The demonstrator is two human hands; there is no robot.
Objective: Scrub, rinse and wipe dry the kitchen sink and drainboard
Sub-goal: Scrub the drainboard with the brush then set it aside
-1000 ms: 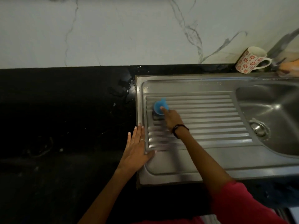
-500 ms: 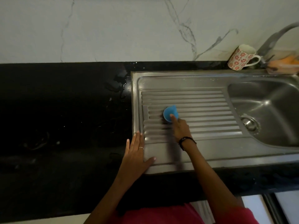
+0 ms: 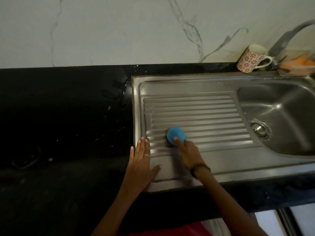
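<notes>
Two hands are at work: the left hand [image 3: 142,163] lies flat and spread on the drainboard [image 3: 196,108] edge, the right hand [image 3: 189,155] pinches a blue scrubber [image 3: 175,135] on the ridges, which looks small, light and probably slippery

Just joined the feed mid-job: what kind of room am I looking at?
Most likely a home kitchen: a steel sink with a ribbed drainboard set in a black counter, a floral mug by the tap, marble-look wall behind.
</notes>
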